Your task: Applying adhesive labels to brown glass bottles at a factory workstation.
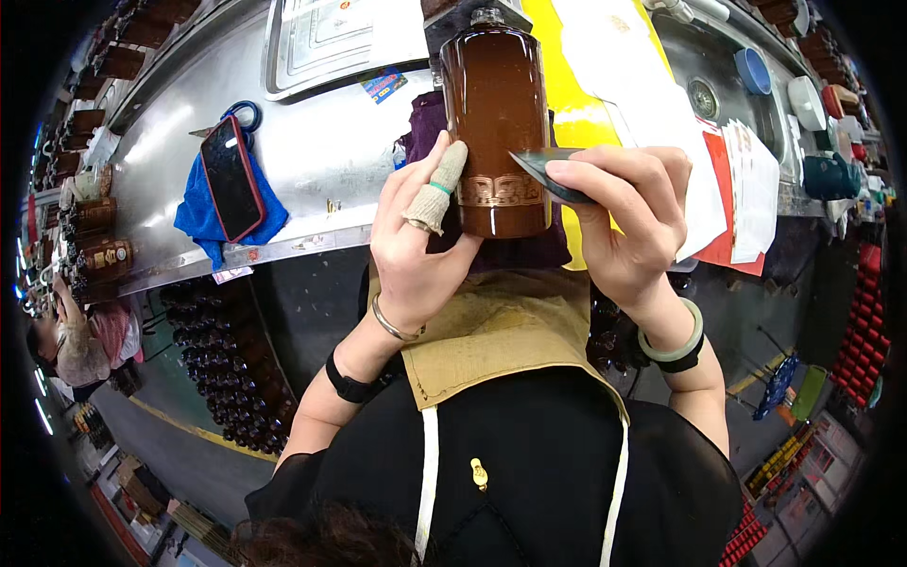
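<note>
A glossy brown bottle (496, 104) lies in front of me with its neck pointing away and its base toward me. Around its lower part runs a copper-coloured patterned band (515, 190). My left hand (416, 222) steadies the bottle's left side and base, one finger wearing a beige cloth finger sleeve (442, 189). My right hand (628, 203) pinches a dark, pointed metal tool (543, 173), its tip at the bottle's right side just above the band. Under the bottle is a dark purple cloth (425, 115).
To the left, a phone (231, 180) rests on a blue cloth (194, 213) beside blue-handled scissors (248, 115). A metal tray (307, 47) sits farther back. On the right are a yellow sheet (581, 128), white papers (756, 198) and a sink (704, 94).
</note>
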`<move>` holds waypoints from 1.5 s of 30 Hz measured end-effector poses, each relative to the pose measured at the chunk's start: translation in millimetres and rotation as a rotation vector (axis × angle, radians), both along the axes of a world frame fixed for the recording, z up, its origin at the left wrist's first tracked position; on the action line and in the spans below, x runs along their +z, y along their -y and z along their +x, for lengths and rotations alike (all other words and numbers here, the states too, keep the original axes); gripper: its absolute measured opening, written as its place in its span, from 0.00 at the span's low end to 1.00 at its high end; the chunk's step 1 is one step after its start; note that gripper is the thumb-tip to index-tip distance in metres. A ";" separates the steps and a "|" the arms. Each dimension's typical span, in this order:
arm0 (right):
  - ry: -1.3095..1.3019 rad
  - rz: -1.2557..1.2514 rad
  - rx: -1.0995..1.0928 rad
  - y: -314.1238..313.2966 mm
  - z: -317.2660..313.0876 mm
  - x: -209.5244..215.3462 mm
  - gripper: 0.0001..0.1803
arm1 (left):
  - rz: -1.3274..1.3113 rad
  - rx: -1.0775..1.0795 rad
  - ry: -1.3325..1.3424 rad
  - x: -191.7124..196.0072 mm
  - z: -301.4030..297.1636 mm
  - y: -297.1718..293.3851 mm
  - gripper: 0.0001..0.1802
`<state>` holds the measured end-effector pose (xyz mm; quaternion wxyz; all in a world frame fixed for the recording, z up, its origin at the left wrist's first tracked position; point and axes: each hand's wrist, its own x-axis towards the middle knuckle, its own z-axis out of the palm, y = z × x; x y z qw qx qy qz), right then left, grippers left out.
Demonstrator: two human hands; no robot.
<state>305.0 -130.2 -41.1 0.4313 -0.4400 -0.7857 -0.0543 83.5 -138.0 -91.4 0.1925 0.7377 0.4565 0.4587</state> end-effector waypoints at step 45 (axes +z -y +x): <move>0.010 -0.136 0.207 32.1 -8.9 -16.2 0.22 | -0.004 0.010 -0.112 -7.3 -6.0 5.7 0.40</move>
